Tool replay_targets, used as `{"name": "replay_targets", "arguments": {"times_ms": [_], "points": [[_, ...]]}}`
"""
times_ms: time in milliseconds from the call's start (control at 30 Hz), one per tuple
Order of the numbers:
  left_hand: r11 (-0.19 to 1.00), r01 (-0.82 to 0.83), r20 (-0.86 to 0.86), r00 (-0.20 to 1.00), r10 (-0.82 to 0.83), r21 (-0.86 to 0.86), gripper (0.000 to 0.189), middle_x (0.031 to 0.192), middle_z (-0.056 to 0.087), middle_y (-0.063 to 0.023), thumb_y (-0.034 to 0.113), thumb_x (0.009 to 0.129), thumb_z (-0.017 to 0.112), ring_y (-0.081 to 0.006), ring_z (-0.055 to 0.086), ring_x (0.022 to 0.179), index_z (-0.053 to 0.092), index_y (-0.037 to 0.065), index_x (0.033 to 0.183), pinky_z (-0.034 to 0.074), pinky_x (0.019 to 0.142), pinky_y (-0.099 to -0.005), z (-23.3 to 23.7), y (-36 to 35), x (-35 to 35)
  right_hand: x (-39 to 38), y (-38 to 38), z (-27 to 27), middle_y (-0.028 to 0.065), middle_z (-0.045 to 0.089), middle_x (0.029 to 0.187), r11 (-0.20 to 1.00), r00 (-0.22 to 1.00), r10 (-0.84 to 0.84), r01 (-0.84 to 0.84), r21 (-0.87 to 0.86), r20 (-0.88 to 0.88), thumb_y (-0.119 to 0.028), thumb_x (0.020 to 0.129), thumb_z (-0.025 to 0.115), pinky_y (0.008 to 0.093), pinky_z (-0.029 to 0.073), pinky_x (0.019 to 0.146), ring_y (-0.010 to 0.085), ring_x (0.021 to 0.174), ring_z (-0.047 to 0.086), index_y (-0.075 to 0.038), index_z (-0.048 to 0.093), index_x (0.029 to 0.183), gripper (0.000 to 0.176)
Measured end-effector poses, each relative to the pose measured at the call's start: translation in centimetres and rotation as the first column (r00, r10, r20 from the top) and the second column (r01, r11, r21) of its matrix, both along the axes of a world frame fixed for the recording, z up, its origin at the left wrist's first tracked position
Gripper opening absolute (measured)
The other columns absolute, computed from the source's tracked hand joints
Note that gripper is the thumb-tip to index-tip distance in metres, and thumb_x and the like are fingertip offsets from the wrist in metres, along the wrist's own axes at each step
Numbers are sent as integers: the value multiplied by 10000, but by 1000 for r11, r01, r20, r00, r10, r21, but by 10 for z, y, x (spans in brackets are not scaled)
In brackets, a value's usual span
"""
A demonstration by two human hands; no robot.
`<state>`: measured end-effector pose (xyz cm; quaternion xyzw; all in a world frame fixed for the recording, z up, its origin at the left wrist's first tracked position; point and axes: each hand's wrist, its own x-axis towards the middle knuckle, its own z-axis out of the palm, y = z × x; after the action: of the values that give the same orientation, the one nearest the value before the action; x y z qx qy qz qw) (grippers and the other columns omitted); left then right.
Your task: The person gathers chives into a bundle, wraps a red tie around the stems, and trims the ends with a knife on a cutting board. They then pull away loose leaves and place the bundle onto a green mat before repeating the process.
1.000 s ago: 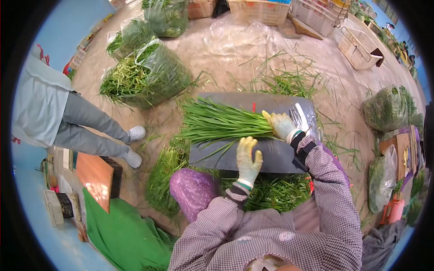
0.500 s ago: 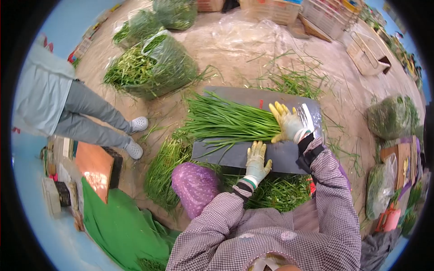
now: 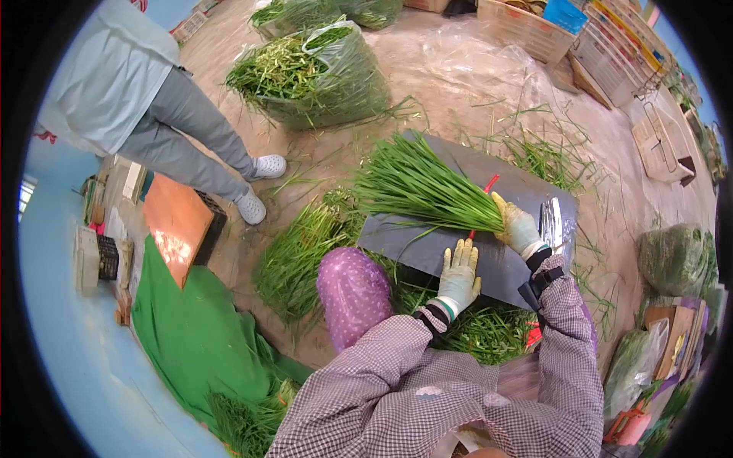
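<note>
The person is crouched low over a dark, flat worktop (image 3: 500,267) set on the floor, both hands in pale gloves. The right hand (image 3: 518,227) is closed around the root end of a bundle of long green stalks (image 3: 424,187), which lies on the worktop with its leaf tips fanning out towards the far left corner and over the edge. The left hand (image 3: 460,275) rests palm down on the bare worktop just beside the bundle's gripped end, fingers straight and slightly spread, holding nothing. A thin red strip (image 3: 489,183) shows from under the bundle near the right hand, and a shiny blade (image 3: 551,221) lies on the worktop just beyond that hand. Loose greens (image 3: 298,256) are heaped on the floor against the worktop's left and near sides, next to the person's purple dotted knee (image 3: 353,294). Further off, a clear bag stuffed with greens (image 3: 317,72) sits on the plastic-covered floor. Another person (image 3: 145,99) in grey trousers and white shoes stands to the left, near an orange board (image 3: 177,225) and a green cloth (image 3: 191,336). Crates (image 3: 527,30) line the far side.
</note>
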<state>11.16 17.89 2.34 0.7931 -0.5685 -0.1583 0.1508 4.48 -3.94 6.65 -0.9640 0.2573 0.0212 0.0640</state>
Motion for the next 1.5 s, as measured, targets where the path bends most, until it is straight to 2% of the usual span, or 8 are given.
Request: {"name": "replay_targets", "arguments": {"times_ms": [233,433,567,700,767,867,1133,1500], "points": [[992,-9,-276,960,43,124,714,1613,288,-279,433,883,662,-441,224,1521,525,-21,1417,216,1224,-553,35,-2,17,4,3,-14,112,675,1113,993,991,-74,64,-95,-108,-339,671,873,484,549,875,318,992,688,-145,355,1551,1039],[702,-272,-618,728,-297,-658,405,1444,559,-216,265,1000,631,-351,530,1349,623,-3,1303,407,1138,-436,171,94,77,30,17,63,137,709,1219,964,797,-263,190,-188,-543,-649,635,864,569,438,1073,308,1106,695,-95,279,1595,1253],[488,-636,-725,689,9,-598,340,1257,704,-146,274,1042,584,-283,641,1207,678,-10,1204,477,1068,-404,137,188,149,90,79,140,158,730,1076,976,995,73,-84,-199,-62,-527,830,768,475,525,893,326,956,705,-47,512,1452,827],[144,-985,-985,110,130,-91,344,1306,682,-149,268,1069,531,-286,632,1231,643,11,1269,488,1044,-405,-38,286,191,182,174,174,142,730,1060,934,800,353,-332,-133,485,-336,909,739,415,540,829,328,925,695,-57,641,1309,497],[-66,-910,-898,-414,149,409,395,1405,613,-158,285,1075,495,-297,577,1306,564,19,1359,453,1079,-441,-107,314,194,231,220,159,141,731,1086,902,715,311,-429,42,626,-316,915,741,389,548,849,310,968,700,-70,668,1277,443],[-26,-661,-639,-714,-285,750,446,1402,598,-167,321,1051,522,-314,592,1248,526,46,1402,451,1053,-447,-209,326,179,304,274,83,149,726,1129,790,742,162,-493,365,651,-313,937,717,376,552,869,297,1012,702,-86,682,1260,397],[130,-458,-339,-795,-504,880,729,1536,428,-224,448,1019,557,-370,417,1428,289,19,1544,367,1155,-520,-285,241,197,374,334,-121,195,589,1418,879,880,324,-145,453,-346,-450,956,612,437,462,1071,345,1286,583,-80,453,1508,683],[101,-558,-413,-712,-568,824,1051,1447,525,-209,755,842,643,-397,475,1363,354,2,1516,380,1160,-540,-299,203,195,362,319,-230,123,488,1533,862,706,503,-367,350,-498,-365,947,624,522,288,1195,289,1443,415,-51,297,1586,784]]}}
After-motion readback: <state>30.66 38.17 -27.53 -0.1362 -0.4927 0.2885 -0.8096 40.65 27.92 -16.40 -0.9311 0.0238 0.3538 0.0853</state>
